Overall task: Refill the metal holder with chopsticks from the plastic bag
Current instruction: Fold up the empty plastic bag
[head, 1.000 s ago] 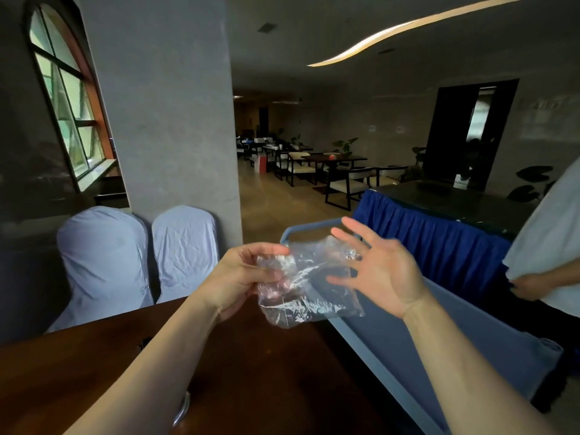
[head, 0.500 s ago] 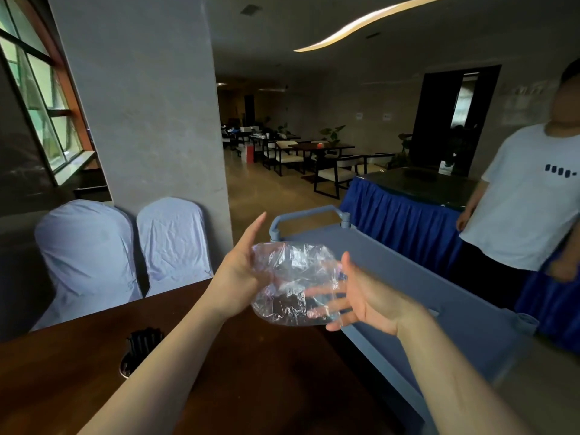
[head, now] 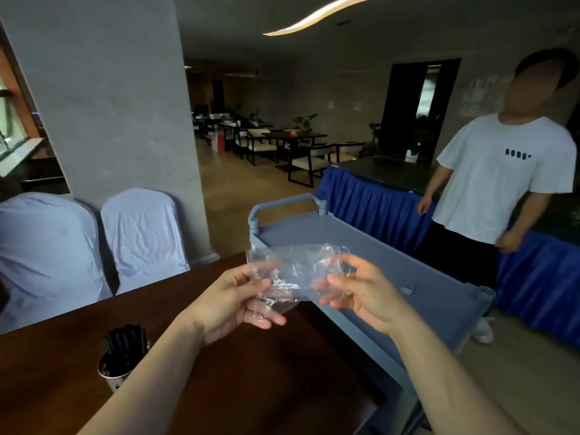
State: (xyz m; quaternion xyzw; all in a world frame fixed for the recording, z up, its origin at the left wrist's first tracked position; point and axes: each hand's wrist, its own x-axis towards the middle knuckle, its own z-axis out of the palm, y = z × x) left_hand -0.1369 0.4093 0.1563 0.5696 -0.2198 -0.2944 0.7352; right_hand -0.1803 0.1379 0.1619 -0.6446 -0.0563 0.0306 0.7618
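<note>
A crumpled clear plastic bag [head: 295, 271] is stretched between both my hands, above the far edge of the dark wooden table [head: 251, 381]. My left hand [head: 232, 301] pinches its left end and my right hand [head: 361, 293] pinches its right end. No chopsticks show inside the bag. The metal holder [head: 114, 373] stands on the table at the lower left, partly hidden by my left forearm, with a bundle of black chopsticks [head: 125, 343] standing upright in it.
A blue-grey service cart [head: 370, 246] stands right of the table. Behind it is a table with a blue skirt [head: 376, 205], and a person in a white T-shirt [head: 499, 180] stands there. Two white-covered chairs [head: 141, 233] sit behind the table by a grey pillar.
The view swung right and down, bringing the holder and the person into sight. My hands went from pressing the bag between the palms to pinching its ends and pulling it flat.
</note>
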